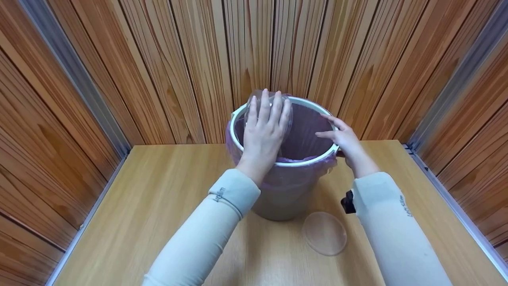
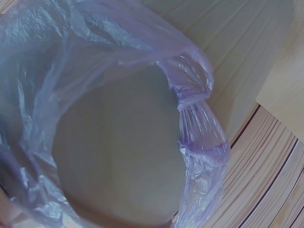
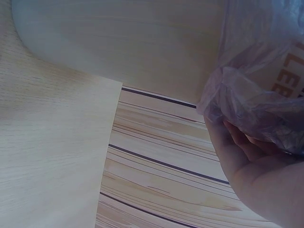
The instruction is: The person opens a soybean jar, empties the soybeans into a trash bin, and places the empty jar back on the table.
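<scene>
A grey trash bin (image 1: 281, 198) with a pale rim is lined with a thin purple plastic bag (image 1: 305, 129). My left hand (image 1: 262, 139) reaches over the near-left rim, its back to me and fingers extended over a clear round plastic container (image 1: 254, 95). That container is tilted at the bin's mouth and mostly covered by the hand; my left thumb is hidden. My right hand (image 1: 347, 139) grips the bin's right rim, two fingertips showing inside. In the right wrist view, its fingers curl under the bag's folded edge (image 3: 237, 102).
A clear round lid (image 1: 324, 233) lies flat on the wooden table (image 1: 166, 206), just in front of the bin to the right. Wood-panelled walls (image 1: 198, 59) stand behind and on both sides. Printed letters (image 3: 289, 73) show through the bag in the right wrist view.
</scene>
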{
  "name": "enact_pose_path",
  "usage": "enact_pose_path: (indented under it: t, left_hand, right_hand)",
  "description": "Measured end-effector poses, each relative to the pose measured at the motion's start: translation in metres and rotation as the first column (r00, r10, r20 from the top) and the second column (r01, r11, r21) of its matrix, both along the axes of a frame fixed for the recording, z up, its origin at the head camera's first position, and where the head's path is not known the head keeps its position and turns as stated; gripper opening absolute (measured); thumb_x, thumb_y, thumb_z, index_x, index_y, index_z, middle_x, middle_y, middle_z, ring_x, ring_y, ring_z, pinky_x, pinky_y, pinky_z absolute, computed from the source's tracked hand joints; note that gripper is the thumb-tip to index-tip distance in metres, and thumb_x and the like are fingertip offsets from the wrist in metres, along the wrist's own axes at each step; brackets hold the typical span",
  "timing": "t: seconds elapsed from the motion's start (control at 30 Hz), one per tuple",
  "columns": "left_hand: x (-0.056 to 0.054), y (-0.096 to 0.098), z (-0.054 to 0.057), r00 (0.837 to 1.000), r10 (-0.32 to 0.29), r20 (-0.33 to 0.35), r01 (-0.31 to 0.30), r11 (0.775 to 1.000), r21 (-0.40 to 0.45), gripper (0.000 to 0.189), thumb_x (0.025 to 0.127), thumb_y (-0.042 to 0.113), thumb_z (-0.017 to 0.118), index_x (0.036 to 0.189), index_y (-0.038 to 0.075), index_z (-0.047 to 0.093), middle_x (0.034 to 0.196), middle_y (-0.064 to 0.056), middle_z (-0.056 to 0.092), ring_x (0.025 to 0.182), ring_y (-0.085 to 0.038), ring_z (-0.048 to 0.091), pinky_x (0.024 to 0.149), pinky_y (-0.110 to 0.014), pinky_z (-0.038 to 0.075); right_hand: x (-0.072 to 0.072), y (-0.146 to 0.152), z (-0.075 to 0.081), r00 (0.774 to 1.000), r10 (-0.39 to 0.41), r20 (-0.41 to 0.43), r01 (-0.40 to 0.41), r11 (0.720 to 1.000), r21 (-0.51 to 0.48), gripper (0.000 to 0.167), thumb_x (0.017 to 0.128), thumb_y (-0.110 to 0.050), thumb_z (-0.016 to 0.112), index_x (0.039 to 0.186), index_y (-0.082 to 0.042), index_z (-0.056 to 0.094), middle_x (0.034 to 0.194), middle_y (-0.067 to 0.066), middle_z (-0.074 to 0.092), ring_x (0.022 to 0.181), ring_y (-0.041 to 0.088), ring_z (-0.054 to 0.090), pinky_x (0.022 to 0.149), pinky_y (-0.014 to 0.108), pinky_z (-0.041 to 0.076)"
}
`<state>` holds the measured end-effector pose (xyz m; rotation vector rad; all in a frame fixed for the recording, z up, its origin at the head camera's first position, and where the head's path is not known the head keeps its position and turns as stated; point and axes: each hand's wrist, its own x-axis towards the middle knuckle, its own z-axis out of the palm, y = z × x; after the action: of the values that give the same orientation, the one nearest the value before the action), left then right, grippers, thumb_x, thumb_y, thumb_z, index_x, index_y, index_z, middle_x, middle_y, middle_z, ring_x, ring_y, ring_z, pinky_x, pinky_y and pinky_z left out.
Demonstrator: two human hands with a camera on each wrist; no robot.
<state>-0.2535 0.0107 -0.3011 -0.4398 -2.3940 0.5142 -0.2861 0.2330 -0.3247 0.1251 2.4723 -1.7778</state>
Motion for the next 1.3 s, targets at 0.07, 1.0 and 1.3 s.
enact_pose_path:
  t: [0.07, 1.0, 1.3]
  left_hand:
    - [0.0007, 0.0001, 0.0011, 1.0, 0.005, 0.017, -0.004, 1.0, -0.023, 0.073, 0.098, 0.016, 0.055, 0.159, 0.014, 0.015, 0.165, -0.011, 0.019, 0.152, -0.036, 0.018, 0.124, -0.051, 0.019]
    - [0.0011, 0.0006, -0.0002, 0.999, -0.022, -0.045, 0.019, 0.998, -0.062, 0.067, 0.099, 0.015, 0.052, 0.158, 0.014, 0.018, 0.164, -0.011, 0.021, 0.151, -0.036, 0.021, 0.123, -0.05, 0.022]
    - [-0.0004, 0.0011, -0.0002, 0.996, -0.071, -0.062, 0.065, 0.994, -0.086, 0.067, 0.099, 0.017, 0.053, 0.157, 0.014, 0.021, 0.164, -0.011, 0.022, 0.151, -0.034, 0.021, 0.123, -0.049, 0.022]
  right_hand:
    - [-0.0006, -0.0003, 0.0, 1.0, 0.001, 0.0, -0.001, 1.0, -0.006, 0.071, 0.094, -0.021, 0.062, 0.157, -0.023, 0.028, 0.166, 0.008, 0.017, 0.147, 0.035, 0.028, 0.116, 0.053, 0.032]
    - [-0.0024, -0.0019, -0.0008, 1.0, -0.015, 0.016, 0.015, 1.0, -0.017, 0.072, 0.094, -0.02, 0.063, 0.157, -0.024, 0.029, 0.167, 0.004, 0.014, 0.148, 0.033, 0.027, 0.115, 0.052, 0.036]
    - [-0.0038, -0.0008, -0.0021, 1.0, -0.007, 0.006, 0.007, 0.999, -0.043, 0.072, 0.093, -0.019, 0.063, 0.157, -0.023, 0.029, 0.168, 0.001, 0.01, 0.152, 0.03, 0.018, 0.119, 0.05, 0.03]
